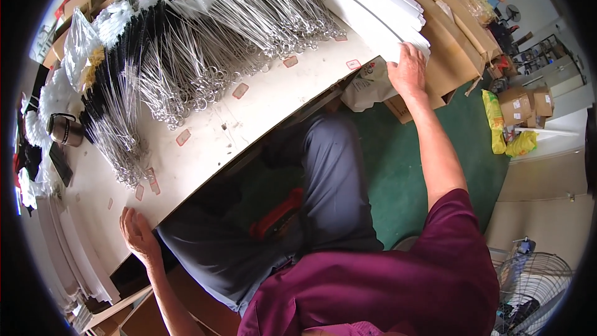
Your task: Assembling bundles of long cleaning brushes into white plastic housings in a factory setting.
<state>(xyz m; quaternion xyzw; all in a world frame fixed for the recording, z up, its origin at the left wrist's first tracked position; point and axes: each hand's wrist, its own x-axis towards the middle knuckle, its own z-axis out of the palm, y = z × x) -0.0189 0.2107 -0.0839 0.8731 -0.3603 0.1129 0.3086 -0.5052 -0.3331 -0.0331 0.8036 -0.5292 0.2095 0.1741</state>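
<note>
My right hand (408, 70) reaches far out to the right end of the pale worktable (261, 109) and grips the edge of a stack of long white cards (373, 1). My left hand (138, 233) rests flat on the table's near edge at the left, fingers spread, holding nothing. Across the table lie rows of wire-handled brushes (205, 37) with black and white bristles and ring ends. Several small red-edged labels (240, 91) are scattered on the bare tabletop in front of them.
A dark metal mug (64, 129) and a black phone (60, 163) sit at the table's left. Brown cartons (451, 31) stand on the green floor to the right, with yellow bags (521, 144). A red stool (277, 214) is under the table. A person stands far right at the back.
</note>
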